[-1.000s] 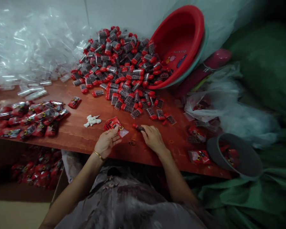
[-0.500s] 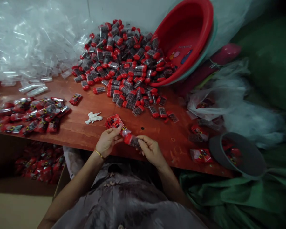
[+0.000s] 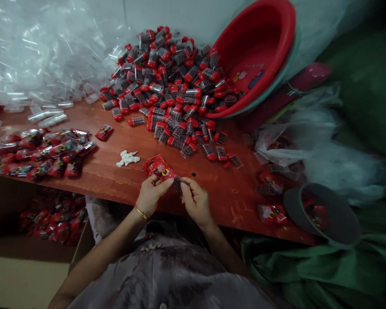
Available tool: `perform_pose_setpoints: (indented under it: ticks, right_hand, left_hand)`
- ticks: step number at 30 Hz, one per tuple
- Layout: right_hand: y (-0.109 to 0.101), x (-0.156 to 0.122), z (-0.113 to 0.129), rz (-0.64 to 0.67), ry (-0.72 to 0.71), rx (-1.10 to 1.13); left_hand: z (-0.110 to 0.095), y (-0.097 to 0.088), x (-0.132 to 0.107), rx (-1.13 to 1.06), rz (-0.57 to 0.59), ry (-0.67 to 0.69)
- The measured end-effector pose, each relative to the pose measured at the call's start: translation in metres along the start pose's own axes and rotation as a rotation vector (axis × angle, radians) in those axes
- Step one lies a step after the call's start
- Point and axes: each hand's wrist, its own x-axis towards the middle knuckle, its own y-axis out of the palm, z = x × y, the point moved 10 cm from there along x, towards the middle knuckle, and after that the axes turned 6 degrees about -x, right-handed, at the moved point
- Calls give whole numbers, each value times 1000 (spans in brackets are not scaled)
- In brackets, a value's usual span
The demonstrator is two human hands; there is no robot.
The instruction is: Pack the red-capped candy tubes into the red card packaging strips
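Note:
My left hand (image 3: pixel 149 195), with a gold bangle at the wrist, pinches a stack of red printed plastic wrappers (image 3: pixel 157 165) near the table's front edge. In the fingers of my right hand (image 3: pixel 197 204) is a small clear container (image 3: pixel 177 184) of dark pellets. Its red cap no longer shows; the cap end sits at the mouth of the top wrapper, partly hidden by my left thumb. Beyond my hands lies a large heap of red-capped containers (image 3: pixel 167 90). Crumpled white scraps (image 3: pixel 128 158) lie to the left of the wrappers.
Wrapped red packets (image 3: pixel 51 150) are piled at the table's left, above a cardboard box (image 3: pixel 28 257) of more packets. Clear plastic sleeves (image 3: pixel 48 56) are heaped behind. A red basin (image 3: pixel 273 56) leans at the back right. A grey round container (image 3: pixel 294 204) stands at the right edge.
My right hand has moved left and up toward my left hand. The container's red cap, visible before outside the wrapper, has gone in at the wrapper's mouth. The view has shifted slightly.

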Motion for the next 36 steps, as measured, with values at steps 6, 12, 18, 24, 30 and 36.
perform_pose_setpoints:
  ticks: [6, 12, 18, 24, 30, 36]
  right_hand:
    - [22, -2, -4, 87, 86, 151]
    - [32, 2, -7, 76, 187, 368]
    - [41, 5, -16, 33, 251, 614]
    - [47, 31, -11, 107, 127, 319]
    - [2, 82, -12, -99, -90, -581]
    - [7, 78, -42, 38, -127, -891]
  left_hand:
    - [-1, -4, 2, 35, 5, 43]
    - [-4, 14, 4, 94, 188, 35]
    - [2, 23, 1, 135, 267, -31]
    - [10, 16, 3, 23, 255, -140]
    - [-82, -60, 33, -98, -70, -70]
    - [-165, -116, 44, 13, -315, 314]
